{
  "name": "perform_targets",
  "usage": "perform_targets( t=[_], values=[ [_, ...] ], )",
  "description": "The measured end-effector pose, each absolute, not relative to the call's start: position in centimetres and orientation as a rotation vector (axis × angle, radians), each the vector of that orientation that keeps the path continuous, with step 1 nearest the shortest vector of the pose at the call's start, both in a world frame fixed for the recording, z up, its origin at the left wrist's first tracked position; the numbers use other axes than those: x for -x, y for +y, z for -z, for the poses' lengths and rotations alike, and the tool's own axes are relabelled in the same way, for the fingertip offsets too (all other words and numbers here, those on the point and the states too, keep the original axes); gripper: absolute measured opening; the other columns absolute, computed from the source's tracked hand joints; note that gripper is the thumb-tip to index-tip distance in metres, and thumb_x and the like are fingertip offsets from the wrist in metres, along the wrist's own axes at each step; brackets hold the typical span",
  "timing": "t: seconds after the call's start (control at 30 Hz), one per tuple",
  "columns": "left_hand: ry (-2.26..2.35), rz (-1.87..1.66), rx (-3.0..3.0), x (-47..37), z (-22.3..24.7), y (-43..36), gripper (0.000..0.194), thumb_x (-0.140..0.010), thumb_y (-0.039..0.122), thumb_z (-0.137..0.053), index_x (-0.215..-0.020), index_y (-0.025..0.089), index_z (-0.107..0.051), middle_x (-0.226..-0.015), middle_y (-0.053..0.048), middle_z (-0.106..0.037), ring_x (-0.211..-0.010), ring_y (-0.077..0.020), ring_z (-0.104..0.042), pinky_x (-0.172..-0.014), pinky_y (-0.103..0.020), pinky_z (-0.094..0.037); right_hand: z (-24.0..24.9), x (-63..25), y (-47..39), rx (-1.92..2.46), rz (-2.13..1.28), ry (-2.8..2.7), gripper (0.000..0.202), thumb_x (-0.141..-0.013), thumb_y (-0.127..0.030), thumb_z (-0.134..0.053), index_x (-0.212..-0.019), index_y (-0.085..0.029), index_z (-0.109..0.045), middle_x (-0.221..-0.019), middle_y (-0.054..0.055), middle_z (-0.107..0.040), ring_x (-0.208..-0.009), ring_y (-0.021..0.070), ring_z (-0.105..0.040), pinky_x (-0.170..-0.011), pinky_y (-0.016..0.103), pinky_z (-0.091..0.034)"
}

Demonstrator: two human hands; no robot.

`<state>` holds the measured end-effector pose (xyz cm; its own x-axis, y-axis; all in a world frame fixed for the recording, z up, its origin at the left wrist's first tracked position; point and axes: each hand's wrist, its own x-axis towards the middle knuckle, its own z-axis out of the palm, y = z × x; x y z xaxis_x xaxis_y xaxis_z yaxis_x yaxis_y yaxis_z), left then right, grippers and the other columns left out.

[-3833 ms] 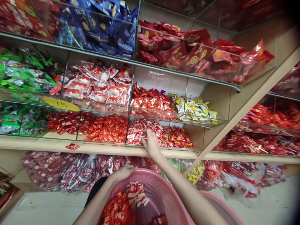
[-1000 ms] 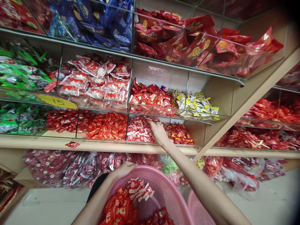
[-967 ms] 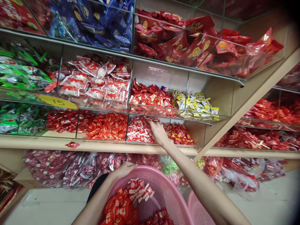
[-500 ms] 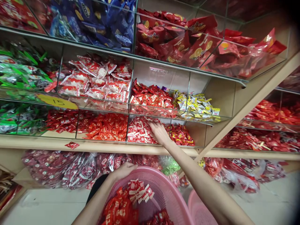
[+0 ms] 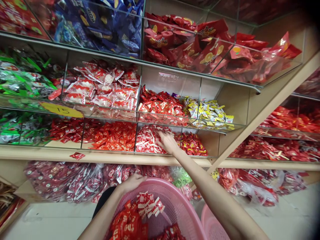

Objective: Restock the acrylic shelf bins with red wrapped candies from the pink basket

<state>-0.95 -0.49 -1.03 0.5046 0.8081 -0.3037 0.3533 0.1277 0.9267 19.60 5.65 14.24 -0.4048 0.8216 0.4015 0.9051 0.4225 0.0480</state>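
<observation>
My left hand (image 5: 132, 182) is closed on the far left rim of a pink plastic basket (image 5: 191, 206). Inside the basket lie orange-red candy packets (image 5: 127, 223), a small heap of red-and-white wrapped candies (image 5: 149, 204) and dark red packets (image 5: 172, 232). My right hand (image 5: 167, 141) reaches into a low shelf bin, touching a pile of red-and-white wrapped candies (image 5: 147, 138). Its thumb and fingers are apart over the pile; the fingertips are partly hidden among the wrappers.
Clear dividers part the bin from orange-red packets (image 5: 117, 136) and red-yellow candies (image 5: 192, 144). Above are glass-fronted shelves and a yellow price tag (image 5: 62, 109). One red packet (image 5: 77, 155) lies on the wooden ledge (image 5: 105, 156). Bagged candies (image 5: 52, 176) sit below; another pink basket (image 5: 212, 223) stands right.
My right hand has shifted slightly on the candies, its thumb and fingers now spread wider. My left hand and the basket stay in place.
</observation>
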Motion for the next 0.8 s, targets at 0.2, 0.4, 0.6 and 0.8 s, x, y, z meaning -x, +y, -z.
perform_targets(
  t=[0.2, 0.4, 0.6, 0.8],
  values=[
    [1.055, -0.456, -1.453, 0.9, 0.9, -0.5, 0.054, -0.064, 0.064, -0.049, -0.066, 0.012, -0.061, -0.052, 0.003, -0.050, -0.050, -0.0100, -0.040, -0.054, -0.024, -0.031, -14.4, -19.7, 5.3, 1.434, 0.371, -2.390, 0.044, -0.081, -0.027, -0.049, -0.123, -0.017, -0.038, -0.104, 0.009, -0.058, -0.096, 0.0222, -0.047, -0.082, 0.033, -0.033],
    [1.059, -0.427, -1.491, 0.7, 0.1, -0.8, 0.055, -0.064, 0.066, -0.047, -0.063, 0.012, -0.059, -0.050, 0.003, -0.046, -0.049, -0.0097, -0.038, -0.051, -0.023, -0.029, -14.5, -20.0, 3.3, 1.369, 0.352, -2.288, 0.047, -0.082, -0.028, -0.046, -0.126, -0.017, -0.034, -0.099, 0.009, -0.059, -0.091, 0.0213, -0.046, -0.080, 0.033, -0.034],
    [1.075, -0.440, -1.478, 0.6, 0.4, -0.7, 0.057, -0.062, 0.067, -0.049, -0.066, 0.011, -0.062, -0.052, 0.001, -0.052, -0.053, -0.0118, -0.043, -0.053, -0.024, -0.030, -14.0, -20.4, 0.8, 1.329, 0.131, -2.152, 0.045, -0.083, -0.024, -0.043, -0.126, -0.019, -0.033, -0.096, 0.006, -0.058, -0.091, 0.0199, -0.048, -0.081, 0.033, -0.036],
    [1.045, -0.443, -1.396, 0.6, 0.4, -0.8, 0.053, -0.062, 0.063, -0.052, -0.072, 0.012, -0.065, -0.059, -0.001, -0.059, -0.057, -0.0137, -0.047, -0.056, -0.025, -0.033, -10.0, -19.4, -6.3, 1.318, -0.233, -1.990, 0.047, -0.080, -0.026, -0.049, -0.124, -0.022, -0.033, -0.092, 0.004, -0.057, -0.088, 0.0171, -0.052, -0.078, 0.030, -0.042]
  ],
)
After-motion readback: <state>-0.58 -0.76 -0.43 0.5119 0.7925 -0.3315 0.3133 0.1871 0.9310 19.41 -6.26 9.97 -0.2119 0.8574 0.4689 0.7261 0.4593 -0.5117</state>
